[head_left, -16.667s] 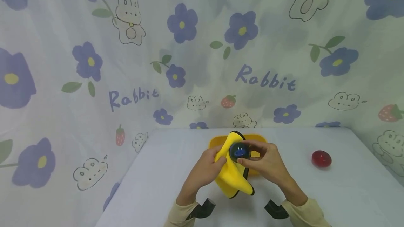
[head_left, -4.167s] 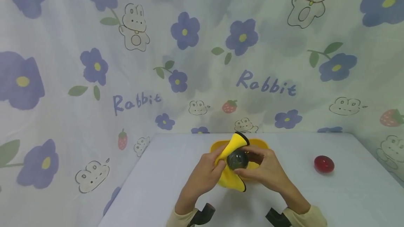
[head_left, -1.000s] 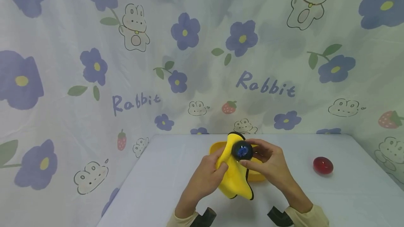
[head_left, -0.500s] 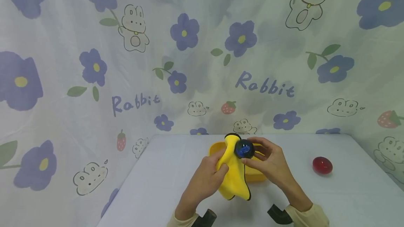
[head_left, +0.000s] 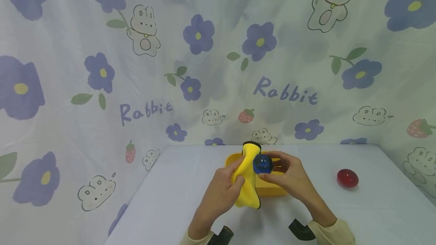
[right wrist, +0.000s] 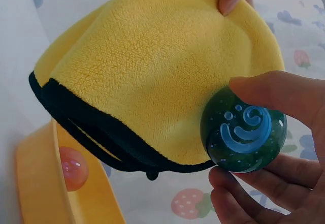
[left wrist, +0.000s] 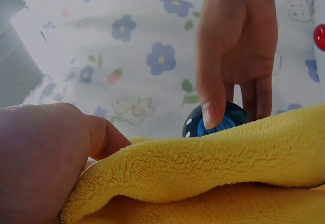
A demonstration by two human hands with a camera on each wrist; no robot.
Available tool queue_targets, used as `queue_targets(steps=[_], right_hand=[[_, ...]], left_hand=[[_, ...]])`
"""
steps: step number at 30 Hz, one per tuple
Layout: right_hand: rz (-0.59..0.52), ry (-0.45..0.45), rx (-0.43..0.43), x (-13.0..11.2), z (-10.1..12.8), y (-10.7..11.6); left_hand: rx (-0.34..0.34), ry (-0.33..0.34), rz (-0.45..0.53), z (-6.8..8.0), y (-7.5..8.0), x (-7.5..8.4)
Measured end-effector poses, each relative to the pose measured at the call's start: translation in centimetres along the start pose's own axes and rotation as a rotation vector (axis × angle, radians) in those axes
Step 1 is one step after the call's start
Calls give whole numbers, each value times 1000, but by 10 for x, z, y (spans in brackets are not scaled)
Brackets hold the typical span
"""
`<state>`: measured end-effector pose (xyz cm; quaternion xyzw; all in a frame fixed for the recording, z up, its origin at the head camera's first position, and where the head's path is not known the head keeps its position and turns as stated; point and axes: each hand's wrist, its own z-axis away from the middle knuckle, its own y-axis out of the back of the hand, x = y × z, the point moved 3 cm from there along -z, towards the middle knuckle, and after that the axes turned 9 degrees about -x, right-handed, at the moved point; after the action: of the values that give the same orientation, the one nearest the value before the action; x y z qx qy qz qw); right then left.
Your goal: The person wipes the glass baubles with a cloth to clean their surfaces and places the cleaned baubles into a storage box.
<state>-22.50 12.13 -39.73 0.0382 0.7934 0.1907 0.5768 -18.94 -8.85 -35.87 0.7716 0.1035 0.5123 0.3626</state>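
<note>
1. My right hand (head_left: 289,179) pinched the ball (head_left: 262,164) with thumb and fingertips, above the tray (head_left: 272,190).
2. My left hand (head_left: 221,192) gripped the cloth (head_left: 246,184), bunched at the ball's 9 o'clock.
3. The ball seemed hard, glossy and slippery, so I judged opposite sides the safest hold; the cloth was soft and light.

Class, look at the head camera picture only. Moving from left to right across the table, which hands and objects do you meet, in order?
Left hand → yellow cloth → dark blue ball → right hand → red ball. The yellow tray lies behind the cloth and hands, so I leave it out of the order.
</note>
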Motion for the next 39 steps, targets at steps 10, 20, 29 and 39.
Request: queue_targets(steps=[10,20,29,39], right_hand=[[35,42,-95,-3,2,-4],[59,41,-111,-8,5,-15],[31,109,-141,-11,8,-18],[-77,265,-87,-14,10,-17]], left_hand=[[51,-66,-65,-1,-3,1],[49,-89,-108,-2,-2,-4],[12,-57,-52,-5,3,-12],[-46,-59,30,-7,8,-18]])
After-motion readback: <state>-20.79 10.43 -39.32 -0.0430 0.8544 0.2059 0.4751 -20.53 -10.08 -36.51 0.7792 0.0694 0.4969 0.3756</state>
